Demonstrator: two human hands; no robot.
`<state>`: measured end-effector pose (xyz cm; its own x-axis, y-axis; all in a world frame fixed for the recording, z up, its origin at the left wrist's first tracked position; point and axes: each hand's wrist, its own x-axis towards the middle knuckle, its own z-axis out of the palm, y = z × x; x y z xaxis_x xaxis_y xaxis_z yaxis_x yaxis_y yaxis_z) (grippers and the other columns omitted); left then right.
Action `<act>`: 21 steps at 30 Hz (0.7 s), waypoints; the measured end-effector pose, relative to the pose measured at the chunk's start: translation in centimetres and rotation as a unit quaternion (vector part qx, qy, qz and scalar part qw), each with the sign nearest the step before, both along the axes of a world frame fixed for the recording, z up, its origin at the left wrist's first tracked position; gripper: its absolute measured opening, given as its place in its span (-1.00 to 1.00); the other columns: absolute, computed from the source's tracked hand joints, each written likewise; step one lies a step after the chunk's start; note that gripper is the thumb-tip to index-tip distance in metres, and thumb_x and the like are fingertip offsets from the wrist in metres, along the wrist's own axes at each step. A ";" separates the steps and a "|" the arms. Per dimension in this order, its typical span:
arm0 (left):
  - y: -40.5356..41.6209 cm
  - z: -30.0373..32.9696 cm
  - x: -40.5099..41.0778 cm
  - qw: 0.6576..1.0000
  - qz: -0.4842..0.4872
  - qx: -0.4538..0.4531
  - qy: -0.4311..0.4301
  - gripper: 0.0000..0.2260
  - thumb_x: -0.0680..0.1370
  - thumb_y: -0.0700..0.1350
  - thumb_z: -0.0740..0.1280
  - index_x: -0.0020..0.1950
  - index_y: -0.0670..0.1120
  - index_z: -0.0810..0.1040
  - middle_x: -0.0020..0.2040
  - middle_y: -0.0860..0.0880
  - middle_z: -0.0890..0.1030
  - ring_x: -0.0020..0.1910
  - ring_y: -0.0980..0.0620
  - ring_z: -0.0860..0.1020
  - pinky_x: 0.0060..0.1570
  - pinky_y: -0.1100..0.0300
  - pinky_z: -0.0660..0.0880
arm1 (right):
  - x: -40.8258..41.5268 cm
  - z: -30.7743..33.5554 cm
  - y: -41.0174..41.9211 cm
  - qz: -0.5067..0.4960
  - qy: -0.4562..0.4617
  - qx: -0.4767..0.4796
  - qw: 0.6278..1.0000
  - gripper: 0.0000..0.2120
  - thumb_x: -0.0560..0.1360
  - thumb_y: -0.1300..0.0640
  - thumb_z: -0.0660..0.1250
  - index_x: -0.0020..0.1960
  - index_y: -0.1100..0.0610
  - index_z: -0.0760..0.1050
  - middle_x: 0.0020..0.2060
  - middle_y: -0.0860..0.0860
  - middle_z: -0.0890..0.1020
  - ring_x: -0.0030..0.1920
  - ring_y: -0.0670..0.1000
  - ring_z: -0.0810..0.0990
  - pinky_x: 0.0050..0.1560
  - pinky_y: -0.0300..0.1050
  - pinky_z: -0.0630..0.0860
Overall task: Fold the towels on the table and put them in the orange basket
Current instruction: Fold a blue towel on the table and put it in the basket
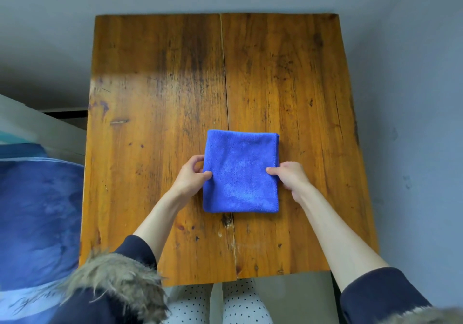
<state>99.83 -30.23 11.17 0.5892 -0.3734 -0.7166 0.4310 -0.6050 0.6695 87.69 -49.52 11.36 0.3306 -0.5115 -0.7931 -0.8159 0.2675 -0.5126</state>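
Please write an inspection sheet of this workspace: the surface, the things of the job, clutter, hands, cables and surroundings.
Surface: wooden table, worn and stained, a crack running down its middle.
Job's things: one blue towel, folded flat; orange basket not in view.
Clutter: nothing seen.
Hands: left hand pinches the towel's left edge; right hand grips its right edge.
Cables: nothing seen.
Surroundings: grey floor; blue fabric left of the table.

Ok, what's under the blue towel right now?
The blue towel lies folded on the wooden table, each hand gripping one side. Anything beneath it is covered.
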 end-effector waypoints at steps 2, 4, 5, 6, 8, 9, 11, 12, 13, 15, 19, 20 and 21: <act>0.8 0.3 -0.2 0.999 0.010 -0.009 0.038 -0.70 0.54 -0.27 0.26 0.19 0.06 0.43 -0.22 -0.01 0.48 -0.18 0.10 0.54 -0.25 0.23 0.49 | -0.7 0.5 0.1 0.016 -0.023 0.017 0.999 -0.91 0.47 0.19 0.37 -0.04 0.15 0.51 -0.10 -0.03 0.61 -0.16 -0.12 0.56 -0.28 -0.25 0.40; 1.8 0.6 -0.6 0.998 0.010 -0.011 0.062 -0.69 0.54 -0.25 0.27 0.18 0.10 0.45 -0.19 -0.04 0.46 -0.15 0.08 0.55 -0.25 0.19 0.51 | -1.3 1.1 0.3 0.030 -0.035 0.043 0.998 -0.79 0.47 0.21 0.35 0.10 0.14 0.47 0.00 0.00 0.60 -0.02 -0.04 0.58 -0.07 -0.18 0.48; 2.2 0.7 -1.0 0.997 0.014 -0.014 0.069 -0.69 0.54 -0.25 0.27 0.19 0.10 0.45 -0.19 -0.04 0.46 -0.14 0.08 0.55 -0.26 0.18 0.51 | -1.6 1.3 0.4 0.039 -0.039 0.054 0.997 -0.76 0.47 0.23 0.34 0.13 0.14 0.47 0.04 0.02 0.60 0.04 0.00 0.58 0.02 -0.11 0.49; 2.7 0.9 -1.4 0.997 0.022 -0.018 0.072 -0.68 0.54 -0.26 0.27 0.19 0.09 0.45 -0.19 -0.03 0.45 -0.15 0.08 0.55 -0.28 0.18 0.51 | -1.9 1.5 0.6 0.046 -0.045 0.066 0.996 -0.74 0.47 0.25 0.33 0.16 0.15 0.46 0.07 0.05 0.60 0.07 0.04 0.58 0.06 -0.04 0.48; 3.6 1.4 -2.3 0.996 0.043 -0.028 0.078 -0.68 0.54 -0.26 0.26 0.20 0.09 0.45 -0.16 -0.03 0.46 -0.14 0.08 0.56 -0.30 0.19 0.51 | -2.4 2.2 1.1 0.060 -0.060 0.086 0.993 -0.70 0.48 0.27 0.32 0.20 0.16 0.43 0.09 0.08 0.59 0.08 0.06 0.58 0.07 0.01 0.48; 4.0 1.6 -2.6 0.995 0.052 -0.032 0.081 -0.68 0.55 -0.26 0.26 0.20 0.09 0.46 -0.14 -0.04 0.47 -0.13 0.07 0.57 -0.29 0.20 0.51 | -2.6 2.4 1.3 0.063 -0.070 0.092 0.991 -0.69 0.49 0.27 0.32 0.21 0.16 0.42 0.10 0.09 0.59 0.09 0.06 0.58 0.09 0.04 0.49; 4.7 1.8 -3.2 0.993 0.066 -0.037 0.088 -0.69 0.55 -0.27 0.26 0.19 0.09 0.46 -0.10 -0.06 0.49 -0.12 0.05 0.57 -0.27 0.17 0.51 | -2.8 2.8 1.6 0.062 -0.089 0.101 0.989 -0.69 0.50 0.26 0.32 0.21 0.12 0.41 0.11 0.08 0.58 0.10 0.05 0.58 0.13 0.05 0.48; 5.1 2.1 -3.8 0.991 0.080 -0.043 0.093 -0.69 0.55 -0.27 0.25 0.18 0.09 0.47 -0.08 -0.07 0.49 -0.11 0.05 0.57 -0.27 0.18 0.52 | -3.0 3.1 1.8 0.067 -0.098 0.106 0.987 -0.70 0.50 0.25 0.33 0.21 0.11 0.41 0.11 0.06 0.58 0.10 0.04 0.58 0.12 0.04 0.48; 5.5 2.6 -4.3 0.989 0.099 -0.052 0.098 -0.69 0.55 -0.28 0.25 0.17 0.09 0.47 -0.07 -0.09 0.49 -0.10 0.05 0.56 -0.30 0.19 0.52 | -3.2 3.5 2.0 0.072 -0.108 0.110 0.985 -0.71 0.50 0.25 0.33 0.20 0.11 0.42 0.09 0.05 0.59 0.07 0.01 0.59 0.08 0.00 0.50; 6.2 3.6 -5.4 0.983 0.136 -0.070 0.101 -0.69 0.55 -0.29 0.25 0.15 0.09 0.47 -0.04 -0.11 0.50 -0.10 0.05 0.56 -0.37 0.23 0.52 | -3.3 4.5 2.2 0.088 -0.128 0.118 0.981 -0.75 0.50 0.26 0.33 0.16 0.11 0.45 0.02 0.01 0.60 -0.03 -0.07 0.60 -0.09 -0.15 0.55; 8.5 6.0 -8.1 0.970 0.208 -0.089 0.094 -0.69 0.54 -0.30 0.26 0.13 0.09 0.47 0.03 -0.13 0.49 -0.07 0.03 0.53 -0.28 0.15 0.54 | -2.6 7.2 3.5 0.141 -0.146 0.120 0.972 -0.77 0.49 0.29 0.34 0.10 0.08 0.46 -0.09 -0.02 0.58 -0.16 -0.15 0.59 -0.33 -0.31 0.53; 9.3 6.5 -8.7 0.964 0.231 -0.094 0.089 -0.69 0.54 -0.30 0.26 0.12 0.10 0.47 0.04 -0.13 0.47 -0.07 0.02 0.52 -0.23 0.12 0.54 | -2.3 7.9 4.0 0.157 -0.151 0.120 0.969 -0.77 0.48 0.29 0.34 0.09 0.08 0.47 -0.09 -0.02 0.58 -0.16 -0.15 0.59 -0.33 -0.31 0.54; 10.2 7.2 -9.3 0.959 0.253 -0.098 0.084 -0.68 0.53 -0.31 0.26 0.11 0.11 0.47 0.04 -0.13 0.46 -0.06 0.01 0.50 -0.19 0.10 0.54 | -1.9 8.5 4.7 0.174 -0.155 0.121 0.965 -0.78 0.48 0.29 0.34 0.07 0.06 0.47 -0.08 -0.01 0.58 -0.15 -0.15 0.58 -0.33 -0.31 0.53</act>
